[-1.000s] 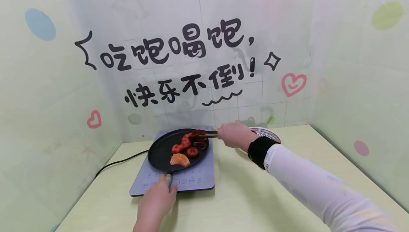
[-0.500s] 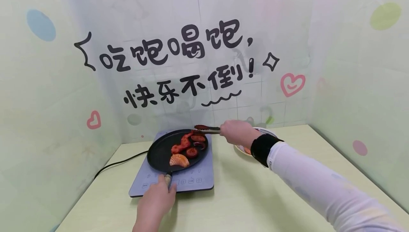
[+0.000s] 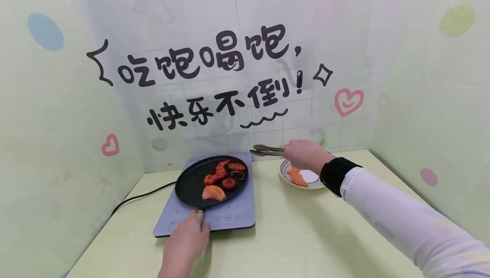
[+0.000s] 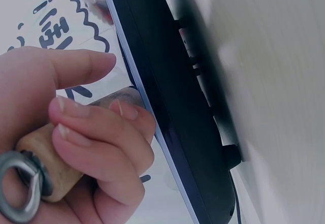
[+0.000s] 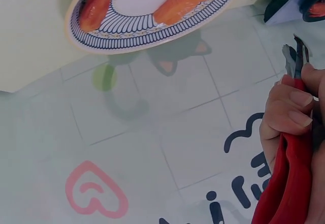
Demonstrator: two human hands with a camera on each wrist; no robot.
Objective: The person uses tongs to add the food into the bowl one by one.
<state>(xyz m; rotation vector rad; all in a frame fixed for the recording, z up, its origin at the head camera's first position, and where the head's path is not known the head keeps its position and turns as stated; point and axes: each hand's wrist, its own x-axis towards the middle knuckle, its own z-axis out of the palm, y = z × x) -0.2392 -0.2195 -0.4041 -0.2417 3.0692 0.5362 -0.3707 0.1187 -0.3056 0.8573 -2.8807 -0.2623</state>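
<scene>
My left hand (image 3: 186,239) grips the wooden handle (image 4: 63,168) of a flat black frying pan (image 3: 189,186), its fingers curled round it below a metal end ring. In the pan lie a salmon slice (image 3: 213,193), a round red piece (image 3: 229,184), a red chicken-wing-shaped piece (image 3: 217,173), a brownish-red oval piece (image 3: 236,166) and a dark curled piece (image 3: 238,175). My right hand (image 3: 307,154) holds red-handled metal tongs (image 3: 267,150) in the air between pan and plate. Nothing shows between the tongs' tips.
Under the pan is a flat induction cooker (image 3: 245,214), its cable (image 3: 147,192) running left. A patterned plate (image 3: 311,187) with orange pieces (image 3: 297,177) and a red oval piece (image 5: 95,6) stands at the back right. Printed cloth walls (image 3: 337,124) enclose the table (image 3: 275,239).
The tongs have let go of the brownish-red oval piece at the pan's far right, risen and moved right towards the plate, opening the plate to view. My left hand stays on the handle.
</scene>
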